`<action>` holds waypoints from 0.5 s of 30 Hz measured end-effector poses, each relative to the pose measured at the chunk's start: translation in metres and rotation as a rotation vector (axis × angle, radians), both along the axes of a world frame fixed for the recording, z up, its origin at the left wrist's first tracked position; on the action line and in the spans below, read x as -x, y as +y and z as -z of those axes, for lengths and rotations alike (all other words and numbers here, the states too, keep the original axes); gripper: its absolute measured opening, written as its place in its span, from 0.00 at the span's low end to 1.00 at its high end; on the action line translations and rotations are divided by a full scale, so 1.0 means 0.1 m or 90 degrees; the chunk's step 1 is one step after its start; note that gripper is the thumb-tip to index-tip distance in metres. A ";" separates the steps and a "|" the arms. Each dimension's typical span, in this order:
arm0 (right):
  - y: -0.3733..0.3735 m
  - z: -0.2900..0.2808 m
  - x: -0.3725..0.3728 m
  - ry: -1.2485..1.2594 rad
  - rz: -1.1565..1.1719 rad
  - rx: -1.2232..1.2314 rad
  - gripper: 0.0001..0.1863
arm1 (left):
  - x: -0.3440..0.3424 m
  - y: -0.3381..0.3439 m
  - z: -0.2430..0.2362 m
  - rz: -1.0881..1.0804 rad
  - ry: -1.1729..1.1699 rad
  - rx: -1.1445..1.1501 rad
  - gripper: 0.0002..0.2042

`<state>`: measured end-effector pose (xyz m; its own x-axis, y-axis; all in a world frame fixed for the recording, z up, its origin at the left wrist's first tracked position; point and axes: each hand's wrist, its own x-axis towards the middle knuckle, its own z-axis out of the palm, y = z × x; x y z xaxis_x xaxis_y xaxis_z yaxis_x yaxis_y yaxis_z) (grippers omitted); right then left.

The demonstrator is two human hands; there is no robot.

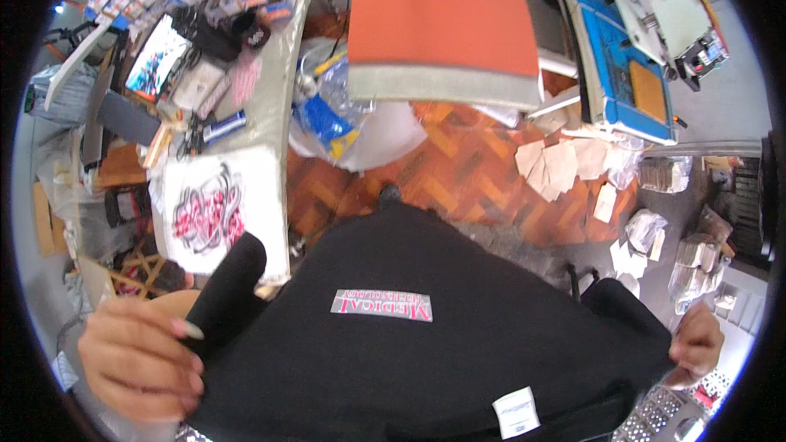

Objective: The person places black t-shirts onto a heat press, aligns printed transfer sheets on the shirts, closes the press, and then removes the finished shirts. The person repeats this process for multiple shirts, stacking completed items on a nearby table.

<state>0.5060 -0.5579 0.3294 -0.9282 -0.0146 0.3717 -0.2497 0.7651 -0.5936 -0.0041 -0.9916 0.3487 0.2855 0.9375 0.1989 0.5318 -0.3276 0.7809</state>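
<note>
Parquet floor (458,155), cluttered workbench (274,74). Left hand (139,356) grips black garment (426,352) at its rolled edge; right hand (697,342) clutches the opposite edge. Printed transfer (381,305) on top.

Bright, even light fills the scene with soft, weak shadows. The fisheye lens bends straight edges toward a black circular rim. The left hand (139,356) is blurred and slightly overexposed; the black garment (426,360) swallows detail. The orange press pad (438,8) looks saturated, with mild glare on the grey worktable (274,106).
</note>
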 end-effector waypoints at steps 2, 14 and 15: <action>-0.08 0.14 0.33 0.051 0.199 -0.070 0.12 | -0.02 0.12 0.28 -0.258 0.034 -0.142 0.02; 0.41 1.69 1.64 -0.149 0.581 0.293 0.13 | 0.49 1.03 1.91 -0.582 -0.126 -0.274 0.01; 0.47 1.79 1.67 -0.138 0.562 0.287 0.12 | 0.50 1.05 1.95 -0.596 -0.119 -0.246 0.03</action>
